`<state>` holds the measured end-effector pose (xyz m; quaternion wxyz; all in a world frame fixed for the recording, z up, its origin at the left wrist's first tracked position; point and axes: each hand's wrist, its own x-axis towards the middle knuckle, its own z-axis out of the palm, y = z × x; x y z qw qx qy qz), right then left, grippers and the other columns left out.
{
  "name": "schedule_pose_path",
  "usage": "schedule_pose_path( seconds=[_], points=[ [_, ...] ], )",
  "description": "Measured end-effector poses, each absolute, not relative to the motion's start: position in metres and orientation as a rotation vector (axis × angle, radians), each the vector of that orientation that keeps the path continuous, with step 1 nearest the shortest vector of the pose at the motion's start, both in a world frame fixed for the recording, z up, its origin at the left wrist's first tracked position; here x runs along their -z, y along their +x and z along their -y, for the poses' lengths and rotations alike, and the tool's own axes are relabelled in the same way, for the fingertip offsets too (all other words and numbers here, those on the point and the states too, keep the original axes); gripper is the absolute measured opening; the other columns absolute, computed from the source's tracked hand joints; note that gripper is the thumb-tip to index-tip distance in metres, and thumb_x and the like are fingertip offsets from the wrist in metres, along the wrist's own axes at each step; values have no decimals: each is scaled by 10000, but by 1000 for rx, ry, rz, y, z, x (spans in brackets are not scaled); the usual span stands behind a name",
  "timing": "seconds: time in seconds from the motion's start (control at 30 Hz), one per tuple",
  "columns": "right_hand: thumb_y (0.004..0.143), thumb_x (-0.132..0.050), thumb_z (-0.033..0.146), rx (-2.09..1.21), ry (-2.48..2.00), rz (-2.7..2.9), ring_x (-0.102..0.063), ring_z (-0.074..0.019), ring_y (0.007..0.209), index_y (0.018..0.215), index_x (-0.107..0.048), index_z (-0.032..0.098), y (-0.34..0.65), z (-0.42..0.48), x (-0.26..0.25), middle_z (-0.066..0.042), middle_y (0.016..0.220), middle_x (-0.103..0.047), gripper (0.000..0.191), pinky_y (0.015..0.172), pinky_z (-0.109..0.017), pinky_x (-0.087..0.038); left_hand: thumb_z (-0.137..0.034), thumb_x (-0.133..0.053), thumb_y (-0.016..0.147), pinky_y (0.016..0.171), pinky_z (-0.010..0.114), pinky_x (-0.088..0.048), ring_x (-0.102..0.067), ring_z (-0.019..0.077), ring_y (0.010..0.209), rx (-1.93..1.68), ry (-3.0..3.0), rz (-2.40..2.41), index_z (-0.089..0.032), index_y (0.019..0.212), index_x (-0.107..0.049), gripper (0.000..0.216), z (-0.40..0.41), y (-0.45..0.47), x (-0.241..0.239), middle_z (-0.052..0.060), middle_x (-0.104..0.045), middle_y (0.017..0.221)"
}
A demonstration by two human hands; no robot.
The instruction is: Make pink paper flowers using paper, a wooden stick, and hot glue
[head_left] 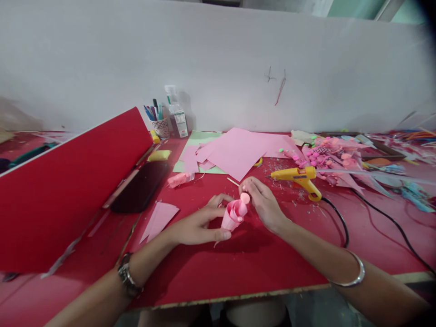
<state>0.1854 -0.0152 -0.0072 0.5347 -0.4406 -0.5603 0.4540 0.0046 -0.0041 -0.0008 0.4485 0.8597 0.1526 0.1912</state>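
My left hand (200, 223) is wrapped round a small pink paper cone (230, 219), thumb in front and fingers behind. Several rounded pink pieces sit at the cone's open top, among them a pale pink ball (245, 198). Close beside it, my right hand (261, 202) has its fingers pinched together. A thin pale stick (233, 181) juts out to the left of those fingertips and seems held in them. Left of my left hand lie pink paper triangles (160, 220). A yellow glue gun (296, 177) rests to the right of my right hand, nozzle pointing left.
Pink paper sheets (235, 152) lie behind my hands. A packet of pink clay-like material (180, 180) and a dark phone (141, 186) are on the left, by a leaning red board (75, 190). Finished-looking pink cones (335, 156) pile up at right. The glue gun's black cord (340, 222) runs rightward.
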Motion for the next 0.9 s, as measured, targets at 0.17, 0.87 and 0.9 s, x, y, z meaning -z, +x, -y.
schedule_pose_path(
  seconds=[0.17,0.87,0.9],
  points=[
    [774,-501,292,-1186,-1031,1332,-472,-58,500,735,-485,173,186,15,9,50,601,-503,127,502,-191,-391,-345,-474,801,933,349,-293,-391,205,1044,-568,2125,-505,-176,878,-540,197,1,3,4,60,-455,1099],
    [738,-555,256,-1179,-1015,1350,-543,-71,523,762,-556,169,189,14,13,31,603,-575,90,527,-213,-451,-330,-455,798,703,276,-407,-504,153,749,-690,2033,-785,-148,854,-559,216,0,4,10,23,-573,809],
    [738,-554,250,-1199,-1000,1334,-566,-80,563,787,-562,172,188,13,13,21,642,-595,93,565,-228,-467,-327,-456,798,705,278,-408,-511,155,757,-692,2022,-779,-149,862,-565,219,0,4,10,27,-581,820]
  ],
)
